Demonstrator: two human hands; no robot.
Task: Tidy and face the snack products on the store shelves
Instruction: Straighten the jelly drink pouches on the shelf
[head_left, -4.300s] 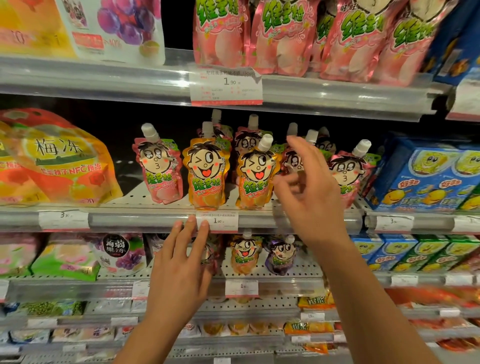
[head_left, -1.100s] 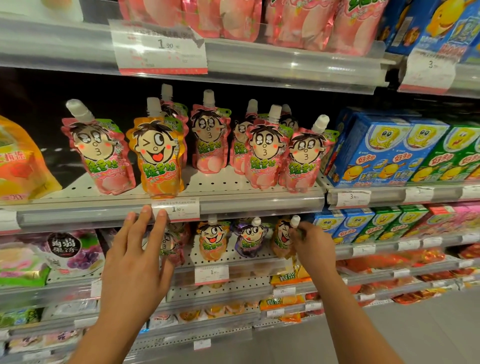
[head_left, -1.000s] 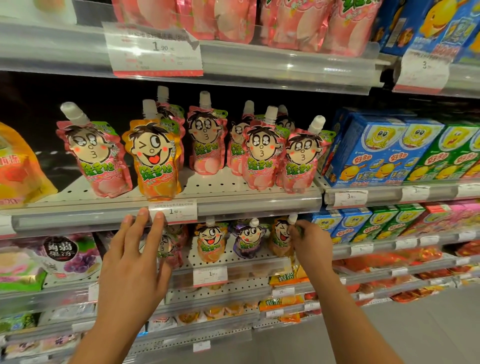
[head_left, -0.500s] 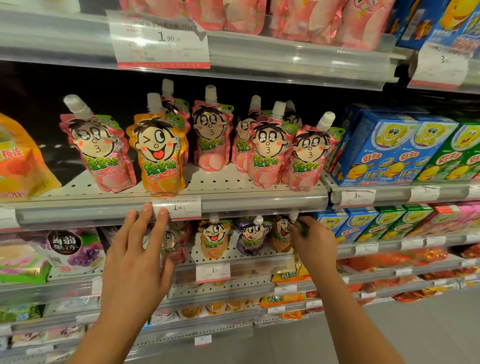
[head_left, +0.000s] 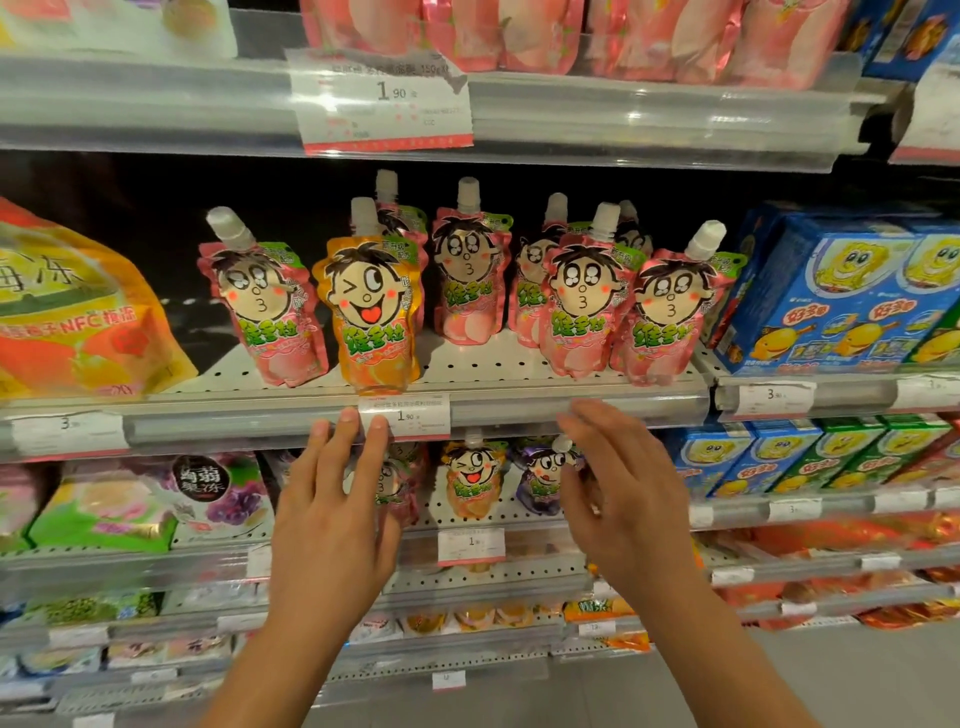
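Cartoon-face jelly pouches stand on the middle shelf: a tilted pink pouch at left, an orange pouch beside it, and several pink pouches to the right. On the shelf below stand an orange pouch and a purple pouch. My left hand is flat, its fingertips touching the middle shelf's front rail by the price tag. My right hand hangs in front of the lower shelf, fingers straight and spread, holding nothing, and hides whatever stands behind it.
Big orange jelly bags fill the left of the middle shelf. Blue boxes stand at right, blue and green boxes below them. Pink peach bags line the top shelf. Grey floor shows at lower right.
My right hand has let go of the orange pouch on the lower shelf, opened, and risen towards the middle shelf's rail. My left hand has stayed on the rail.
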